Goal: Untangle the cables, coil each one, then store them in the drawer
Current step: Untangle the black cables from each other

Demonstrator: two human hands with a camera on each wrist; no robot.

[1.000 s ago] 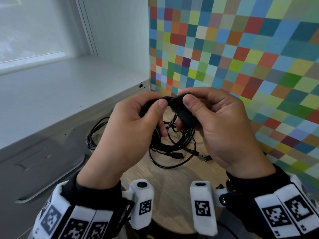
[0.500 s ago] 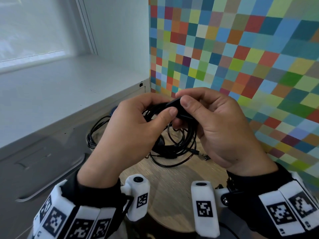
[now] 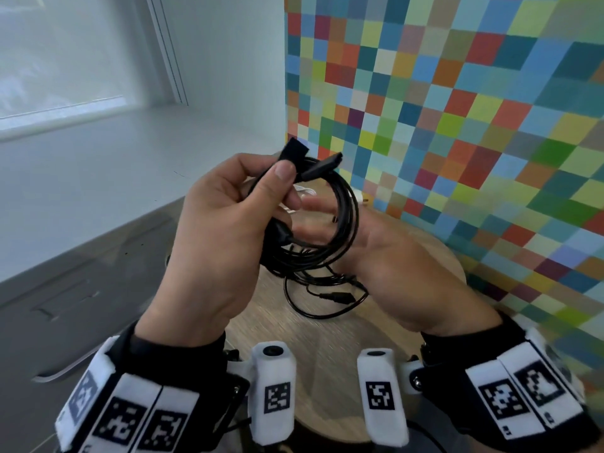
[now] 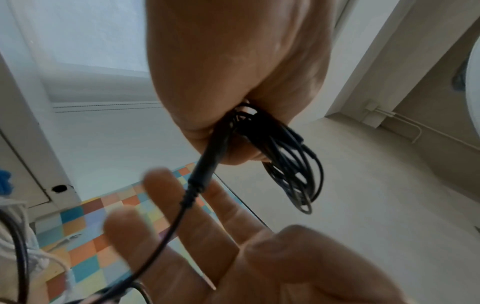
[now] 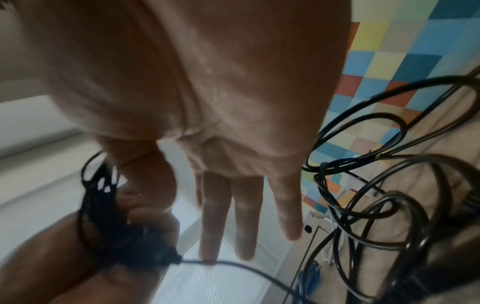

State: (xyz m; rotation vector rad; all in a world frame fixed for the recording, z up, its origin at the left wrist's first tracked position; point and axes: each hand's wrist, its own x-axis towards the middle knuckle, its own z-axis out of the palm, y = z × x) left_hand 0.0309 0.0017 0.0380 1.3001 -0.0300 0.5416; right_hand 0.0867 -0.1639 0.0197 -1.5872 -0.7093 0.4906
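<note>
Left hand: the left hand (image 3: 215, 230) is raised above the table and its fingers (image 3: 281, 173) are curled around the coiled black cable (image 3: 343, 217), with the thumb pressing on the top of the bundle.
Coiled black cable: several round loops hang from the left fingers to their right side; a strap tab (image 3: 294, 149) and a flat plug (image 3: 322, 166) stand out just above the thumb.
Same cable, left wrist view: the loops (image 4: 293, 164) come out from the closed left hand (image 4: 233, 72), and one thicker plug end (image 4: 205, 166) goes down from the fingers into a thin wire.
Right hand: the right hand (image 3: 385, 256) is just behind and below the coil, its fingers (image 3: 313, 204) straight and relaxed, seen through the loops; it grips nothing. I cannot tell if the fingertips touch the cable.
Right hand, right wrist view: the fingers (image 5: 244, 216) point downward and are spread, with the coil (image 5: 103, 205) to their left.
Loose cables: more black cables (image 3: 327, 295) lie on the round wooden table (image 3: 327, 348), below both hands; in the right wrist view they make big loops (image 5: 363, 185) to the right of the fingers.
Drawer: a grey drawer front (image 3: 65, 315) with a handle is to the left of the left hand, well apart from the fingers, and it looks closed.
Wall: a wall of coloured squares (image 3: 457, 125) stands beyond the right hand.
</note>
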